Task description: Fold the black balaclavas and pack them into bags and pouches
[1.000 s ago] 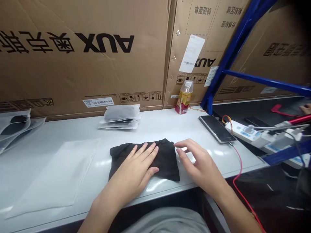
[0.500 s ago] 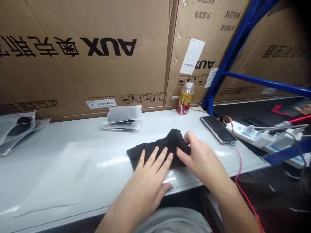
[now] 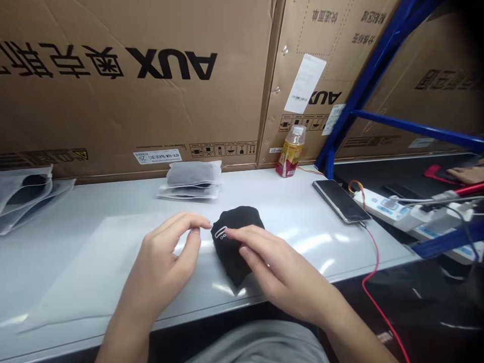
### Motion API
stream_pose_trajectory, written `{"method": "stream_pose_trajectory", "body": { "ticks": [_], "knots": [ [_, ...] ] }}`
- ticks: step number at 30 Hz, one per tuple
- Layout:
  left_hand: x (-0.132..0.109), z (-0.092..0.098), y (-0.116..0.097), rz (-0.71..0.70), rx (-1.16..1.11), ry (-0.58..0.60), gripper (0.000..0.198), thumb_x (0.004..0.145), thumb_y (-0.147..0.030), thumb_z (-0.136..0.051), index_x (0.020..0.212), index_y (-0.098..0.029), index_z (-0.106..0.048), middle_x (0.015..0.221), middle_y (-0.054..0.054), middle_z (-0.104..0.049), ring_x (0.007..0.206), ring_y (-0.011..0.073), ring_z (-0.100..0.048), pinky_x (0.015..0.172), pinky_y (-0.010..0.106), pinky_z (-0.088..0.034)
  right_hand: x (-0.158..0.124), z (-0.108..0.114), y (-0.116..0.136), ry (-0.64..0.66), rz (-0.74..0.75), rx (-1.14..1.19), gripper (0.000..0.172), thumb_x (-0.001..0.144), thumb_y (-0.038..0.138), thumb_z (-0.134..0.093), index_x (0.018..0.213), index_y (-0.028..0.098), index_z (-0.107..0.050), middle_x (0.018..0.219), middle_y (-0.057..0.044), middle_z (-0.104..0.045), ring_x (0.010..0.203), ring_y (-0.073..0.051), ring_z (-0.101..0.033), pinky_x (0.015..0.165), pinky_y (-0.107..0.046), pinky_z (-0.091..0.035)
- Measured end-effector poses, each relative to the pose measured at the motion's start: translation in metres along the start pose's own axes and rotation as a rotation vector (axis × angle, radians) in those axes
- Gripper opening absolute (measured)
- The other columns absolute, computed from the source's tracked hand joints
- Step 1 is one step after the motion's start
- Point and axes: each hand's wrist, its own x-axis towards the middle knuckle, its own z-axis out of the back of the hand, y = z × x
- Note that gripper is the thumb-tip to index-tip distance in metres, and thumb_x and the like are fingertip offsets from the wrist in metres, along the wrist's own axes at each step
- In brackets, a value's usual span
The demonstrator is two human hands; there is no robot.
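A folded black cloth (image 3: 238,259) with a small white print lies on the white table (image 3: 287,201) in front of me. My right hand (image 3: 280,267) rests over its right side, fingers stretched out, the fingertips by the print. Left of the cloth, my left hand (image 3: 162,262) is bent with a gap between thumb and fingers and nothing held. Its index fingertip comes close to the cloth's left edge; whether they touch I cannot tell. A flat frosted plastic bag (image 3: 91,267) lies to the left, partly behind my left hand.
Filled frosted bags (image 3: 192,176) are stacked at the back, with more bags (image 3: 30,201) at far left. A drink bottle (image 3: 291,151), a phone (image 3: 340,201) on a red cable (image 3: 372,297) and power strips (image 3: 393,209) are at right. Large cartons (image 3: 132,116) and a blue frame (image 3: 363,75) stand behind.
The black cloth has become a more compact bundle, its white print now showing. My left hand has lifted off it and moved left; my right hand has moved left onto it.
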Motion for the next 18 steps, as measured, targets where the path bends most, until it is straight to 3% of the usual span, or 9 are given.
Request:
{"method": "stream_pose_trajectory", "body": {
  "ticks": [2,4,8,12,18],
  "knots": [
    [-0.001,-0.022,-0.012,-0.085,0.054,0.000,0.037,0.108,-0.035,-0.041,0.137,-0.022,-0.061,0.145,0.007,-0.066,0.137,0.0268,-0.059,0.114,0.044,-0.050,0.002,0.005,-0.013,-0.133,0.014,-0.050,0.043,0.107,0.013,-0.038,0.143,0.025,-0.058,0.139,-0.008,-0.066,0.130,-0.022,-0.061,0.112,-0.042,-0.053],
    [-0.003,-0.049,-0.018,-0.151,0.143,0.107,0.051,0.110,-0.038,-0.038,0.156,-0.016,-0.045,0.162,0.013,-0.049,0.152,0.0312,-0.044,0.122,0.052,-0.043,0.006,0.000,-0.029,-0.200,0.006,-0.166,0.044,0.106,0.012,-0.038,0.144,0.020,-0.058,0.149,-0.012,-0.060,0.142,-0.025,-0.053,0.119,-0.049,-0.047],
    [-0.006,-0.084,-0.008,-0.213,0.270,0.250,0.059,0.111,-0.035,-0.032,0.162,-0.006,-0.034,0.168,0.019,-0.037,0.158,0.0372,-0.030,0.123,0.061,-0.039,0.008,-0.022,-0.052,-0.036,0.014,-0.282,0.056,0.102,0.007,-0.037,0.157,0.010,-0.045,0.165,-0.017,-0.044,0.157,-0.029,-0.035,0.126,-0.055,-0.039],
    [-0.012,-0.081,0.006,-0.263,0.298,0.297,0.062,0.111,-0.037,-0.035,0.165,-0.007,-0.028,0.171,0.018,-0.030,0.161,0.0331,-0.023,0.127,0.056,-0.035,0.000,-0.035,-0.057,-0.020,-0.019,-0.316,0.055,0.107,0.017,-0.037,0.161,0.008,-0.038,0.165,-0.018,-0.043,0.156,-0.029,-0.037,0.125,-0.054,-0.041],
    [-0.026,-0.071,0.001,-0.348,0.341,0.304,0.060,0.111,-0.035,-0.037,0.164,-0.008,-0.032,0.169,0.017,-0.036,0.159,0.0326,-0.030,0.126,0.053,-0.038,-0.018,-0.040,-0.043,-0.046,-0.034,-0.347,0.053,0.108,0.019,-0.037,0.160,0.011,-0.043,0.160,-0.017,-0.050,0.150,-0.030,-0.046,0.122,-0.054,-0.045]
  ]
}}
